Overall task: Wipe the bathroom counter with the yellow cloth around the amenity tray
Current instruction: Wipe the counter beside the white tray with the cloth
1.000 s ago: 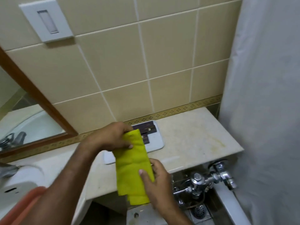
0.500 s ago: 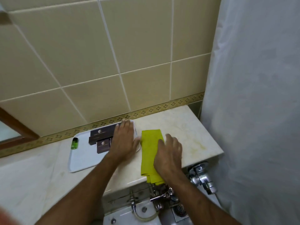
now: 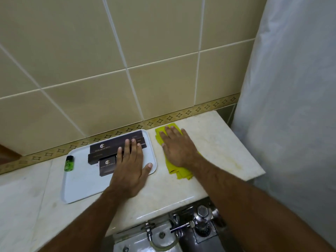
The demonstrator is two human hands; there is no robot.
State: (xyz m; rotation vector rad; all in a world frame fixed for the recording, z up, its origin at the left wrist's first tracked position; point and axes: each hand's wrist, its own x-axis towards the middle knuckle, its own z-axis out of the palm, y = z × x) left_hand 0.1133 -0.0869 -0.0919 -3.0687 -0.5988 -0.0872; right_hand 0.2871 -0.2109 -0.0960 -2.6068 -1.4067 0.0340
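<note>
Here, yellow cloth (image 3: pixel 175 167) flat under the spread right hand (image 3: pixel 177 149), just beside the tray (image 3: pixel 80 186) beneath the splayed left hand (image 3: pixel 130 169).

Both forearms are bare from the bottom edge of the view up to the wrists, with no sleeve showing on either. The left hand (image 3: pixel 130 170) and the right hand (image 3: pixel 177 148) wear no gloves, rings, watch or bands. Fine dark hair shows along the forearms, and the fingers (image 3: pixel 134 148) have short, plain nails.
</note>
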